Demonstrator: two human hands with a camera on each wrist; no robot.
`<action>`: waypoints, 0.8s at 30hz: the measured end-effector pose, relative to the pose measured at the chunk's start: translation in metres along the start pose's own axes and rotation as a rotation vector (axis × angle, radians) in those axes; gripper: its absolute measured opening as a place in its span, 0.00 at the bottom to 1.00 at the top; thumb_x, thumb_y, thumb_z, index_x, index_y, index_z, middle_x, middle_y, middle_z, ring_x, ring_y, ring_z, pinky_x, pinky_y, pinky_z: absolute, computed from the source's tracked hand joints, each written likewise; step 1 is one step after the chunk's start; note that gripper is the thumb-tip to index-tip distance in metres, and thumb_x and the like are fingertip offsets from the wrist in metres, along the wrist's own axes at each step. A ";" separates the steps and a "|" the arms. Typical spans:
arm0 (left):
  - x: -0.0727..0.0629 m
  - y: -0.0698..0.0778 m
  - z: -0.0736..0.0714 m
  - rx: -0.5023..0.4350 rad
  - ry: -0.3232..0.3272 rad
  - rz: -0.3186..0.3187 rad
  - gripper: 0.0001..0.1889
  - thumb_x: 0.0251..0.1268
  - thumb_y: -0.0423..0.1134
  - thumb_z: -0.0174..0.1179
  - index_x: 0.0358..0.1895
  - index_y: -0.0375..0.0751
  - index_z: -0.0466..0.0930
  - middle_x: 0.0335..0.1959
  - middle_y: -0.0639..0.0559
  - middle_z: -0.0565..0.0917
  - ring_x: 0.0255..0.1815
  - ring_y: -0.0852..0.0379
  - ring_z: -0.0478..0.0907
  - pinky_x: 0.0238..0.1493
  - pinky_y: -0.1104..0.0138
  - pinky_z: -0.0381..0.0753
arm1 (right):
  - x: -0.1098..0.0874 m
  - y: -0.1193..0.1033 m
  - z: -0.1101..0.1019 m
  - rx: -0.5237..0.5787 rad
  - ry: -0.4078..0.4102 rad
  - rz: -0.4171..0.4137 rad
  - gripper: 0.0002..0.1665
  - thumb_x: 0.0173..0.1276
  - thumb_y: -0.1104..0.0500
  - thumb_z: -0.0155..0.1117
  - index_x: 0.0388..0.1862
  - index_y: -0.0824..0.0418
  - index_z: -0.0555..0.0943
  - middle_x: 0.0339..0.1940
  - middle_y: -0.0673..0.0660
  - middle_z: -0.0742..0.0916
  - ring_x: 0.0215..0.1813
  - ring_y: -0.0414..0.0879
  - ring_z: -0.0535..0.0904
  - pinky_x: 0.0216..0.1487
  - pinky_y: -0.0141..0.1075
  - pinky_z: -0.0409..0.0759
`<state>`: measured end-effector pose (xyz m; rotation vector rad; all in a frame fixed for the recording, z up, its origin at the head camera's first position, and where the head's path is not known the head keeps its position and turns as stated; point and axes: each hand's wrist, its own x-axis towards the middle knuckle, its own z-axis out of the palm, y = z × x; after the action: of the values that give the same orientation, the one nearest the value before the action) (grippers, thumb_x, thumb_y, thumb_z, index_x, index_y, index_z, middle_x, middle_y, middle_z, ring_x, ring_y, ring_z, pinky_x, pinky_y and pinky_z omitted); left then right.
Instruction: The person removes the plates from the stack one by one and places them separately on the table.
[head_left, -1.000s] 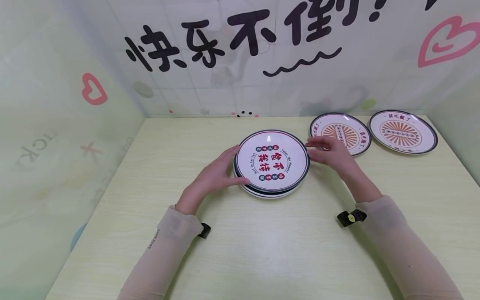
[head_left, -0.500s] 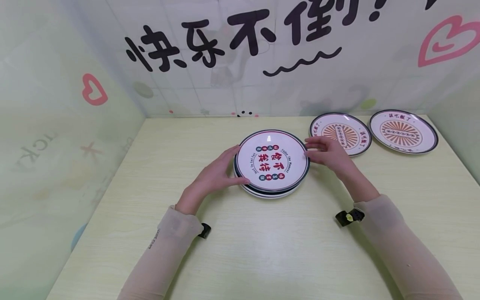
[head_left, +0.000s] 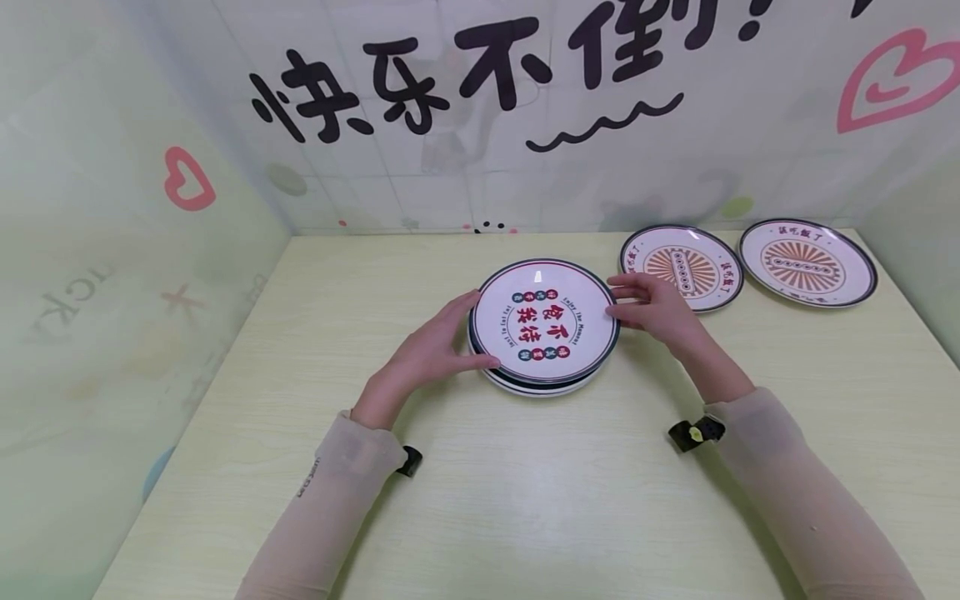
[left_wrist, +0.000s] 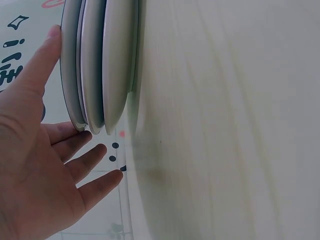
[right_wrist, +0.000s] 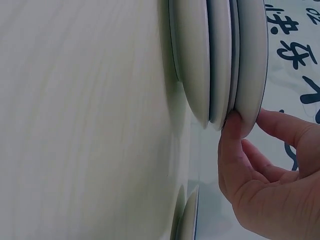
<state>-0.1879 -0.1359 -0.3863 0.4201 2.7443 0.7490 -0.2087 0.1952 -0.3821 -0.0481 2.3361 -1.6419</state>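
Note:
A stack of white plates stands mid-table, three stacked rims showing in the wrist views. Its top plate (head_left: 542, 323), dark-rimmed with red lettering, faces up. At the left edge, my left hand (head_left: 429, 346) touches the top plate with spread, mostly straight fingers; its thumb (left_wrist: 42, 60) lies along the rim. My right hand (head_left: 660, 312) pinches the top plate's right edge, the thumb (right_wrist: 285, 125) on the upper side and a fingertip (right_wrist: 231, 127) below the rim. The lower plates (right_wrist: 220, 75) sit beneath, largely covered in the head view.
Two more plates with orange sunburst prints lie at the back right: a nearer one (head_left: 708, 271), just behind my right hand, and another plate (head_left: 808, 263) in the corner. Printed walls (head_left: 420, 192) bound the pale wooden table (head_left: 525, 500) at the back and both sides.
My right hand has shifted slightly left, bringing its thumb over the top plate's rim. The left hand and the plates look unmoved.

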 end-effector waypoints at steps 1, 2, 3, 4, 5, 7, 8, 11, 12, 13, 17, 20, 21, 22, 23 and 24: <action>0.000 0.000 0.000 0.000 0.000 -0.001 0.58 0.52 0.64 0.71 0.82 0.55 0.44 0.83 0.53 0.50 0.84 0.50 0.48 0.82 0.50 0.55 | 0.000 0.000 0.000 -0.004 0.000 0.000 0.35 0.71 0.64 0.63 0.74 0.68 0.65 0.69 0.70 0.75 0.42 0.25 0.78 0.45 0.20 0.84; 0.000 0.000 0.000 0.000 0.000 -0.001 0.58 0.52 0.64 0.71 0.82 0.55 0.44 0.83 0.53 0.50 0.84 0.50 0.48 0.82 0.50 0.55 | 0.000 0.000 0.000 -0.007 -0.001 0.000 0.34 0.71 0.64 0.63 0.74 0.68 0.65 0.69 0.70 0.75 0.42 0.25 0.78 0.44 0.20 0.84; 0.000 0.000 0.000 0.001 0.000 -0.002 0.58 0.52 0.64 0.71 0.82 0.55 0.44 0.83 0.53 0.50 0.84 0.50 0.48 0.82 0.50 0.55 | 0.001 0.000 0.001 -0.010 -0.001 -0.002 0.34 0.71 0.65 0.63 0.74 0.68 0.65 0.68 0.70 0.75 0.42 0.25 0.78 0.44 0.20 0.83; 0.000 0.001 -0.001 0.001 0.000 -0.002 0.58 0.52 0.64 0.71 0.82 0.55 0.44 0.83 0.53 0.50 0.84 0.50 0.48 0.82 0.50 0.55 | 0.001 -0.001 0.001 -0.012 -0.001 -0.004 0.34 0.71 0.65 0.63 0.74 0.68 0.65 0.68 0.70 0.75 0.42 0.25 0.77 0.44 0.20 0.83; 0.000 0.001 0.000 0.001 -0.001 -0.001 0.58 0.52 0.64 0.71 0.82 0.54 0.44 0.83 0.53 0.50 0.84 0.50 0.48 0.82 0.50 0.55 | 0.001 -0.001 0.001 -0.014 -0.001 -0.005 0.34 0.71 0.65 0.62 0.74 0.69 0.65 0.68 0.70 0.75 0.41 0.25 0.77 0.44 0.20 0.83; 0.000 0.000 0.000 0.001 -0.001 0.002 0.58 0.52 0.64 0.71 0.82 0.54 0.44 0.83 0.53 0.50 0.84 0.50 0.48 0.82 0.50 0.55 | 0.001 -0.001 0.001 -0.018 0.001 -0.006 0.34 0.71 0.67 0.62 0.74 0.69 0.65 0.67 0.70 0.76 0.41 0.24 0.77 0.43 0.20 0.83; 0.000 0.000 0.000 0.001 0.000 0.002 0.58 0.52 0.64 0.71 0.82 0.54 0.44 0.83 0.53 0.50 0.84 0.50 0.48 0.82 0.51 0.55 | 0.000 -0.002 0.001 -0.019 0.001 -0.005 0.34 0.71 0.67 0.62 0.74 0.69 0.65 0.66 0.70 0.76 0.40 0.24 0.78 0.43 0.20 0.84; 0.001 0.000 0.000 0.000 0.001 0.003 0.58 0.52 0.64 0.71 0.82 0.54 0.44 0.83 0.53 0.50 0.84 0.50 0.48 0.82 0.51 0.55 | 0.000 -0.002 0.002 -0.012 0.000 0.003 0.34 0.70 0.68 0.62 0.74 0.70 0.65 0.65 0.70 0.75 0.38 0.24 0.78 0.42 0.21 0.84; 0.000 0.000 0.000 0.000 0.003 0.002 0.58 0.52 0.64 0.71 0.82 0.54 0.44 0.83 0.53 0.50 0.84 0.50 0.48 0.82 0.51 0.55 | 0.001 -0.002 0.002 -0.008 0.000 0.007 0.34 0.70 0.68 0.62 0.74 0.70 0.64 0.65 0.69 0.75 0.38 0.25 0.78 0.42 0.21 0.85; 0.000 0.000 0.000 0.002 0.003 0.001 0.58 0.52 0.64 0.71 0.82 0.54 0.44 0.83 0.53 0.50 0.84 0.50 0.48 0.82 0.51 0.55 | 0.001 -0.002 0.002 -0.005 -0.001 0.012 0.35 0.70 0.68 0.62 0.74 0.70 0.64 0.65 0.69 0.75 0.37 0.24 0.79 0.42 0.21 0.85; 0.000 0.000 0.000 0.005 0.006 -0.003 0.59 0.52 0.65 0.71 0.82 0.55 0.44 0.83 0.54 0.50 0.84 0.50 0.48 0.82 0.51 0.55 | 0.002 -0.002 0.003 -0.002 -0.007 0.028 0.35 0.70 0.68 0.62 0.74 0.71 0.64 0.66 0.71 0.75 0.35 0.25 0.79 0.42 0.21 0.85; 0.000 0.000 0.000 0.009 0.006 -0.004 0.59 0.51 0.65 0.71 0.82 0.55 0.44 0.83 0.54 0.50 0.84 0.51 0.48 0.82 0.51 0.55 | 0.002 -0.002 0.002 -0.009 -0.010 0.034 0.34 0.70 0.68 0.62 0.74 0.71 0.65 0.67 0.72 0.75 0.36 0.25 0.79 0.42 0.21 0.85; 0.000 0.000 0.000 0.010 0.005 -0.004 0.59 0.51 0.65 0.70 0.82 0.55 0.44 0.83 0.54 0.50 0.84 0.51 0.47 0.82 0.51 0.55 | 0.002 -0.002 0.002 -0.009 -0.013 0.034 0.34 0.70 0.68 0.62 0.74 0.71 0.65 0.67 0.72 0.75 0.36 0.25 0.79 0.42 0.21 0.85; 0.000 0.000 0.000 0.012 0.004 -0.003 0.59 0.51 0.65 0.70 0.82 0.55 0.44 0.83 0.54 0.50 0.84 0.51 0.47 0.82 0.51 0.55 | 0.003 -0.002 0.002 -0.011 -0.014 0.037 0.34 0.71 0.68 0.61 0.73 0.71 0.65 0.67 0.72 0.75 0.36 0.25 0.79 0.42 0.21 0.85; 0.000 0.000 0.000 0.012 0.003 -0.003 0.59 0.52 0.66 0.70 0.82 0.55 0.44 0.83 0.54 0.50 0.84 0.51 0.47 0.82 0.51 0.55 | 0.003 -0.002 0.002 -0.013 -0.015 0.039 0.33 0.71 0.68 0.61 0.73 0.71 0.65 0.67 0.72 0.75 0.36 0.25 0.79 0.42 0.21 0.84; 0.000 0.000 0.000 0.014 0.002 -0.002 0.59 0.52 0.66 0.70 0.82 0.55 0.44 0.83 0.54 0.50 0.84 0.51 0.47 0.82 0.51 0.55 | 0.003 -0.002 0.002 -0.012 -0.016 0.043 0.33 0.71 0.68 0.61 0.73 0.71 0.65 0.67 0.71 0.75 0.36 0.25 0.79 0.42 0.21 0.85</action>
<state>-0.1880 -0.1362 -0.3859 0.4191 2.7528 0.7299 -0.2112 0.1923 -0.3811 -0.0134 2.3194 -1.6014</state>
